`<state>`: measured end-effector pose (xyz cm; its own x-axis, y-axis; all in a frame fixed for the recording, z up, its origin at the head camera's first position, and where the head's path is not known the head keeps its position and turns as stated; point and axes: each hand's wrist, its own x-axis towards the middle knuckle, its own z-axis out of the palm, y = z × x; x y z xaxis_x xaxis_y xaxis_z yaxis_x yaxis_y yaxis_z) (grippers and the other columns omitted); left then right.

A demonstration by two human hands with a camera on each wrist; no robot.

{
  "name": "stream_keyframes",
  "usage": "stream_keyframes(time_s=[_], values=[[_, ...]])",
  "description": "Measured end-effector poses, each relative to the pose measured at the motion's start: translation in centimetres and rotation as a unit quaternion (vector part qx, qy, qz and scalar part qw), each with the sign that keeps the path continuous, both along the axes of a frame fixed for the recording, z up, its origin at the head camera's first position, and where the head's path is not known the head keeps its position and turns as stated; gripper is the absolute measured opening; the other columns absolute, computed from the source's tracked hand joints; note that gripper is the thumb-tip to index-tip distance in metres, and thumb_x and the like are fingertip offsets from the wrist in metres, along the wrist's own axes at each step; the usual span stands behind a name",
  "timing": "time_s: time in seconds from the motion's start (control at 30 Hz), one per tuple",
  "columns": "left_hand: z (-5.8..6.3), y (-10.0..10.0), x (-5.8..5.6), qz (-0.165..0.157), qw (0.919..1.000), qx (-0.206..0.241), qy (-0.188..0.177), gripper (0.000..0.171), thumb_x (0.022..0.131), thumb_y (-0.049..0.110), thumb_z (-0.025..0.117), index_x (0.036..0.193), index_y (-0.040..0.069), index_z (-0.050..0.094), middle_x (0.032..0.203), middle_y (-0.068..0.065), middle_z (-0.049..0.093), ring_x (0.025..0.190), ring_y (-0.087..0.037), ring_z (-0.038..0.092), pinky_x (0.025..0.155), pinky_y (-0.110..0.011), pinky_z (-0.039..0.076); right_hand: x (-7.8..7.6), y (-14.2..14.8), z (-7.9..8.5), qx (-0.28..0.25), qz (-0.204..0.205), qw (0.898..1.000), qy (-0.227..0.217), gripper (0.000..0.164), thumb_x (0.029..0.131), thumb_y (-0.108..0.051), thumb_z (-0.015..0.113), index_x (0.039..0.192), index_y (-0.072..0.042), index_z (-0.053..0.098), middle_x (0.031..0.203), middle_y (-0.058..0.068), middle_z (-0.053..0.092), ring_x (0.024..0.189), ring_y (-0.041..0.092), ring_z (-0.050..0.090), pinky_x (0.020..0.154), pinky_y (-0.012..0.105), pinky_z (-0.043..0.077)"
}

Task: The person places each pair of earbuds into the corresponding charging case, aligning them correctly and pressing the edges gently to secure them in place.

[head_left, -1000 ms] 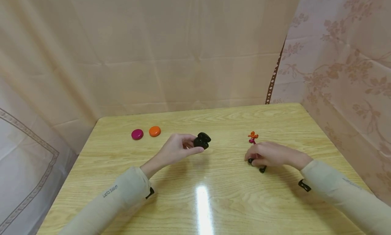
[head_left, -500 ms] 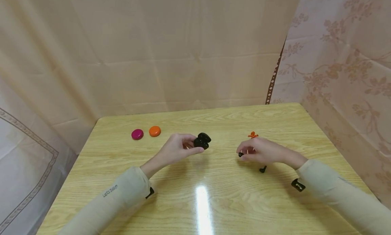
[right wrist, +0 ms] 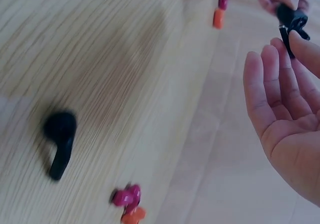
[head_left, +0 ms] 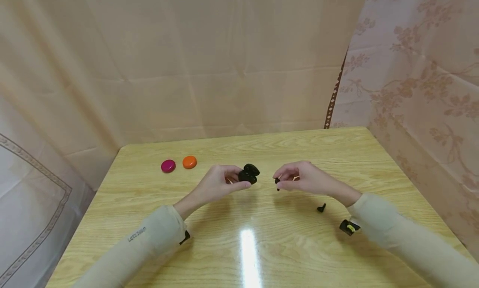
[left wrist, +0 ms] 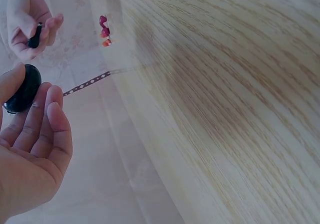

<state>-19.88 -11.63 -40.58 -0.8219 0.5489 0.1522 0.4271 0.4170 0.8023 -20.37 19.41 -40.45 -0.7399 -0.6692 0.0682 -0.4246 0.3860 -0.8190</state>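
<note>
My left hand (head_left: pixel 217 184) holds a black earbud case (head_left: pixel 248 174) above the table, its lid raised. To the right, my right hand (head_left: pixel 308 177) pinches a black earbud (head_left: pixel 277 181) between thumb and fingertips, stem down, a short gap from the case. Another black earbud (head_left: pixel 321 207) lies on the table below the right hand, and shows larger in the right wrist view. Magenta earbuds (right wrist: pixel 127 196) and orange earbuds (right wrist: pixel 133 215) lie together farther back; in the head view the right hand hides them.
A closed magenta case (head_left: pixel 168 166) and a closed orange case (head_left: pixel 189 162) sit side by side at the back left of the wooden table (head_left: pixel 284 246). Cloth curtains (head_left: pixel 224 71) hang behind the table and at both sides.
My right hand has picked a black earbud up off the table and carried it left, close to the case. The left hand with the open case has stayed nearly still.
</note>
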Motion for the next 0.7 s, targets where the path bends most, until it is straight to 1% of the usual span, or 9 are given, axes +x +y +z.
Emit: stream_keyframes(time_s=[0.1, 0.17, 0.27, 0.37, 0.43, 0.53, 0.7], values=[[0.0, 0.2, 0.0, -0.001, 1.0, 0.0, 0.0, 0.027, 0.087, 0.03, 0.083, 0.106, 0.012, 0.076, 0.087, 0.008, 0.074, 0.075, -0.012, 0.069, 0.069, -0.03, 0.058, 0.2, -0.8, 0.3, -0.017, -0.003, 1.0, -0.014, 0.025, 0.098, -0.017, 0.07, 0.12, -0.004, 0.068, 0.097, 0.004, 0.075, 0.088, 0.032, 0.071, 0.08, 0.034, 0.059], [0.0, 0.3, 0.0, -0.001, 1.0, -0.001, 0.001, 0.027, 0.088, 0.029, 0.082, 0.106, 0.011, 0.076, 0.087, 0.008, 0.074, 0.075, -0.011, 0.069, 0.069, -0.03, 0.058, 0.2, -1.3, 0.5, -0.03, -0.009, 0.999, -0.025, 0.027, 0.098, -0.017, 0.07, 0.121, -0.004, 0.068, 0.098, 0.007, 0.075, 0.087, 0.038, 0.07, 0.079, 0.04, 0.059], [0.1, 0.4, 0.0, -0.001, 1.0, 0.0, 0.004, 0.027, 0.088, 0.029, 0.082, 0.107, 0.011, 0.076, 0.087, 0.008, 0.074, 0.076, -0.011, 0.069, 0.07, -0.03, 0.058, 0.2, -2.1, 0.8, -0.047, -0.028, 0.998, -0.042, 0.029, 0.098, -0.019, 0.071, 0.123, -0.004, 0.067, 0.097, 0.008, 0.075, 0.086, 0.041, 0.07, 0.078, 0.049, 0.059], [0.2, 0.5, 0.1, -0.003, 1.0, 0.003, 0.002, 0.027, 0.088, 0.03, 0.082, 0.107, 0.011, 0.076, 0.088, 0.009, 0.074, 0.077, -0.012, 0.069, 0.072, -0.032, 0.058, 0.2, -2.8, 1.1, -0.067, -0.046, 0.995, -0.064, 0.032, 0.097, -0.019, 0.072, 0.124, -0.003, 0.067, 0.097, 0.01, 0.074, 0.085, 0.038, 0.072, 0.078, 0.051, 0.059], [0.2, 0.5, 0.1, -0.004, 1.0, 0.006, 0.0, 0.028, 0.088, 0.03, 0.082, 0.107, 0.011, 0.076, 0.089, 0.009, 0.074, 0.078, -0.012, 0.069, 0.073, -0.035, 0.058, 0.2, -3.2, 1.3, -0.082, -0.054, 0.992, -0.083, 0.032, 0.097, -0.018, 0.072, 0.124, -0.002, 0.066, 0.099, 0.015, 0.073, 0.086, 0.035, 0.073, 0.078, 0.049, 0.059], [0.3, 0.6, 0.0, -0.005, 0.9999, 0.009, -0.001, 0.027, 0.088, 0.029, 0.082, 0.107, 0.011, 0.076, 0.089, 0.009, 0.074, 0.078, -0.012, 0.069, 0.073, -0.038, 0.058, 0.4, -3.8, 1.5, -0.105, -0.065, 0.987, -0.106, 0.031, 0.096, -0.015, 0.072, 0.124, -0.001, 0.066, 0.1, 0.018, 0.073, 0.086, 0.03, 0.074, 0.078, 0.046, 0.06], [0.2, 0.7, -0.1, -0.009, 0.9999, 0.011, 0.01, 0.025, 0.089, 0.029, 0.081, 0.105, 0.011, 0.077, 0.088, 0.007, 0.075, 0.077, -0.01, 0.069, 0.072, -0.038, 0.058, 0.6, -4.6, 1.8, -0.141, -0.081, 0.98, -0.116, 0.032, 0.096, -0.011, 0.072, 0.124, 0.002, 0.065, 0.102, 0.019, 0.072, 0.086, 0.03, 0.074, 0.079, 0.049, 0.059]])
